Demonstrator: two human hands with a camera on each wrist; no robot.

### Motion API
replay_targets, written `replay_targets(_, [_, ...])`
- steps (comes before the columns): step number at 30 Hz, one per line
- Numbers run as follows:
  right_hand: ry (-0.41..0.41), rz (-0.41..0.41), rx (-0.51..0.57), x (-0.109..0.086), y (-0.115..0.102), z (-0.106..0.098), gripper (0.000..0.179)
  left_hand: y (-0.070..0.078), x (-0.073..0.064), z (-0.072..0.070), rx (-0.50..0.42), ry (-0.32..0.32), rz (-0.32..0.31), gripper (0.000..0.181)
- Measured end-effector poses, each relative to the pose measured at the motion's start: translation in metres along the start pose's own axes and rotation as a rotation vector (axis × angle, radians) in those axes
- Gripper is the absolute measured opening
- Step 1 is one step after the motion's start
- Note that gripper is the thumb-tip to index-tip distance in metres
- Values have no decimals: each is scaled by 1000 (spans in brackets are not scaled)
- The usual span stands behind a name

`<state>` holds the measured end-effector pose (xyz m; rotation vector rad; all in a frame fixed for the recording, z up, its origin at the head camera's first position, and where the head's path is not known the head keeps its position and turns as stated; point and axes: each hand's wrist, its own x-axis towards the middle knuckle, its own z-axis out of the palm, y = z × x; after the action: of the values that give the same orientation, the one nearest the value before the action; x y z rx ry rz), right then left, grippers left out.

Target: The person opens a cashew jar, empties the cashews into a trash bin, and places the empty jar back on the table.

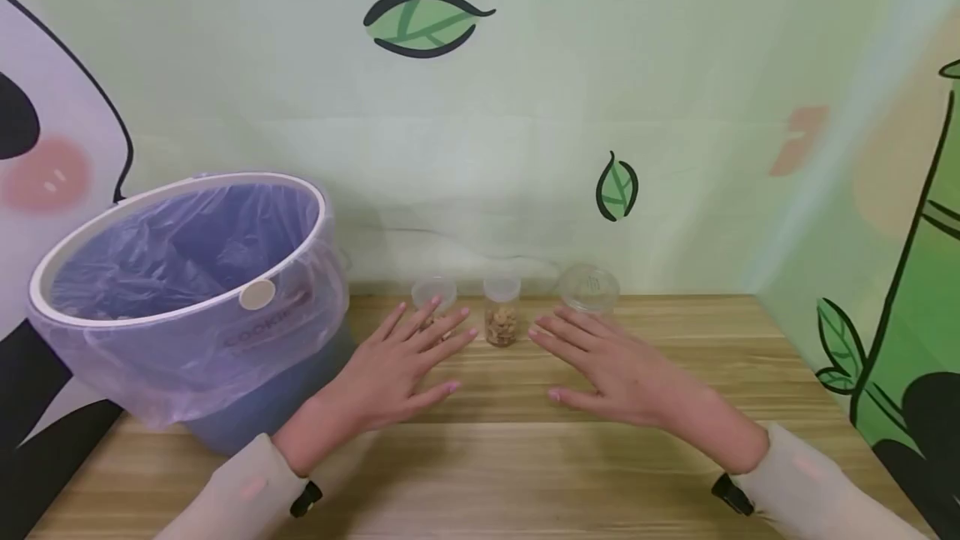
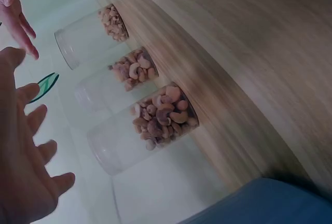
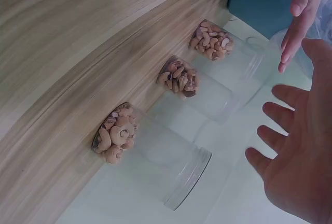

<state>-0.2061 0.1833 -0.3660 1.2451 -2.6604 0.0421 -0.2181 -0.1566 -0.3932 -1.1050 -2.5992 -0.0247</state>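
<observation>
Three clear jars holding cashews stand in a row at the back of the wooden table. My left hand (image 1: 397, 369), palm down with fingers spread, hovers in front of the left jar (image 1: 434, 288) and partly hides it in the head view. Between the two hands, the narrower middle jar (image 1: 502, 315) shows its nuts low down. My right hand (image 1: 615, 369) is likewise flat and spread, covering the lower part of the right jar (image 1: 590, 288). Both wrist views show the nuts filling only the bottom of each jar, such as the right jar (image 3: 150, 141). Neither hand holds anything.
A blue bin (image 1: 262, 407) with a pale rim and a clear plastic liner (image 1: 187, 257) stands on the left of the table (image 1: 480, 473). Behind the jars hangs a pale green backdrop (image 1: 480, 165) printed with leaves, and it continues along the right side.
</observation>
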Motion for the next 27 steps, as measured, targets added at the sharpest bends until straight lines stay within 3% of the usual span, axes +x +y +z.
replay_targets(4, [33, -37, 3, 3, -1, -2, 64, -2, -1, -1, 32, 23, 36, 62])
replay_targets(11, [104, -114, -10, 10, 0, -4, 48, -4, -4, -7, 63, 165, 119, 54])
replay_targets(14, [128, -127, -2, 12, -1, -2, 41, -6, -6, -4, 53, 192, 119, 50])
replay_targets(22, [134, -115, 19, 14, -6, 5, 36, -5, -9, 3, 32, 156, 82, 45])
replay_targets(27, [141, -118, 46, 19, -6, 7, 31, -6, -8, 6, -2, 136, 22, 41])
